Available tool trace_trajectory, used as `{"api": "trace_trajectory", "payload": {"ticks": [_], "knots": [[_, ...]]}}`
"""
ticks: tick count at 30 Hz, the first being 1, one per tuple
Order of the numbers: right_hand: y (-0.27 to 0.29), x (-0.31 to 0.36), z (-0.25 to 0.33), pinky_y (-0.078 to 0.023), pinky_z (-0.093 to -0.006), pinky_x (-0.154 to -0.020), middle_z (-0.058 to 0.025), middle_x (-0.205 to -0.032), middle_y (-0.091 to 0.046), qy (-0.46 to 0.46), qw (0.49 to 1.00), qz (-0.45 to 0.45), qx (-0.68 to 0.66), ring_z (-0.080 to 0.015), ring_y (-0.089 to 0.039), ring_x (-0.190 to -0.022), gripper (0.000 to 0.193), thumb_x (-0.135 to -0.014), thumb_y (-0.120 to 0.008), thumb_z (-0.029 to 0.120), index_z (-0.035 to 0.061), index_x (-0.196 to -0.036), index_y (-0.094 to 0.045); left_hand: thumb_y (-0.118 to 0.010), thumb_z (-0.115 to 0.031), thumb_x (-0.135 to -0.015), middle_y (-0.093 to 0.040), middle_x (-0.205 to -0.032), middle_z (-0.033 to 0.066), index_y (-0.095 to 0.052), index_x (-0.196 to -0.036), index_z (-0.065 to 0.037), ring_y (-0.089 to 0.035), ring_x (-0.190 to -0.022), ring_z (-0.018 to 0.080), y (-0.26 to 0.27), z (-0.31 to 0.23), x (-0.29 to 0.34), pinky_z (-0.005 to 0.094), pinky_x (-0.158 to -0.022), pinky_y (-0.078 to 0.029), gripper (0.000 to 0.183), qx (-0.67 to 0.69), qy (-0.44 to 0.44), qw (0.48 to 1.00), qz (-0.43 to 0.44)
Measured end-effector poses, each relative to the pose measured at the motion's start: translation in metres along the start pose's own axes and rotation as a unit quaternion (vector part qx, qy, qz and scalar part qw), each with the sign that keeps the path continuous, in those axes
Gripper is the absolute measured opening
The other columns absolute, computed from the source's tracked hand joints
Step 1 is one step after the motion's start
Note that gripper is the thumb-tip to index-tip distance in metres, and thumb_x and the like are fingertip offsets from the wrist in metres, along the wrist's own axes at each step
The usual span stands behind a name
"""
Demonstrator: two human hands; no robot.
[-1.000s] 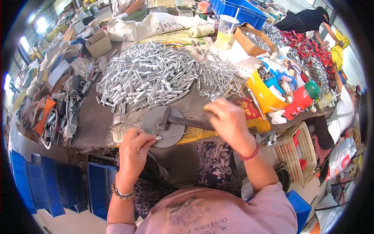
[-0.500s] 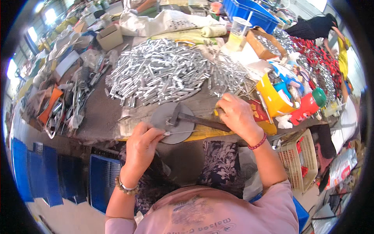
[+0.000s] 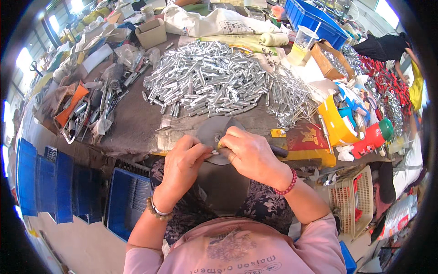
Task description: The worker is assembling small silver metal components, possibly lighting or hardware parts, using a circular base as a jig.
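Metal piece [image 3: 215, 152], small and silvery, clamped between thumb and fingertips of left hand [image 3: 182, 162], over near part of grey disc [image 3: 213, 125]; held at the tips probably because so small. Right hand [image 3: 254, 156] just beside, fingertips bunched; cannot tell if closed on anything. Dark handle [image 3: 279, 151] sticking out behind right hand, likely kept within reach. Disc flat, matte, round. Beyond it, smooth shiny tubes [image 3: 205, 84] in broad heap; to the right, thin straight rods [image 3: 292, 100], tangled, presumably grouped by shape. Tabletop [image 3: 130, 121] brown, worn, stained.
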State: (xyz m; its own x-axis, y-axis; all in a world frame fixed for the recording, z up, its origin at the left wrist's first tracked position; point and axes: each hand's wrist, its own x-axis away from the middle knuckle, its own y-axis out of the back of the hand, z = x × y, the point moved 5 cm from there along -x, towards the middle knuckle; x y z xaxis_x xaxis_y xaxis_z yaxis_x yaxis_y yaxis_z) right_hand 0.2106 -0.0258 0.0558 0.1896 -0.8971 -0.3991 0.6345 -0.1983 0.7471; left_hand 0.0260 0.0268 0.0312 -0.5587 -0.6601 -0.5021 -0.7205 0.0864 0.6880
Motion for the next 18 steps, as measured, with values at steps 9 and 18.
{"api": "trace_trajectory", "payload": {"ticks": [9, 18], "knots": [[0.000, -0.007, 0.004, -0.057, -0.0505, -0.076, -0.0139, -0.101, -0.062, 0.026, 0.999, 0.013, 0.026, -0.0407, -0.069, -0.090, 0.020, -0.087, -0.069, -0.003, 0.0042, -0.105, -0.068, -0.085, -0.006, -0.087, -0.068, -0.097, 0.0087, -0.081, -0.103, -0.010, -0.069, -0.088, 0.0321, 0.000, 0.002, 0.002, 0.0425, -0.075, -0.056, 0.017, 0.001, 0.007, 1.000, 0.008], [-0.004, -0.007, 0.016, -0.057, -0.0482, -0.076, -0.0117, -0.101, -0.062, 0.049, 0.993, 0.027, 0.101, -0.0360, -0.070, -0.091, 0.019, -0.087, -0.072, 0.000, 0.0050, -0.105, -0.069, -0.086, -0.005, -0.086, -0.067, -0.096, 0.0087, -0.080, -0.102, -0.008, -0.069, -0.088, 0.0311, 0.001, -0.001, 0.001, 0.0416, -0.074, -0.056, 0.017, 0.009, 0.008, 1.000, 0.003]]}}
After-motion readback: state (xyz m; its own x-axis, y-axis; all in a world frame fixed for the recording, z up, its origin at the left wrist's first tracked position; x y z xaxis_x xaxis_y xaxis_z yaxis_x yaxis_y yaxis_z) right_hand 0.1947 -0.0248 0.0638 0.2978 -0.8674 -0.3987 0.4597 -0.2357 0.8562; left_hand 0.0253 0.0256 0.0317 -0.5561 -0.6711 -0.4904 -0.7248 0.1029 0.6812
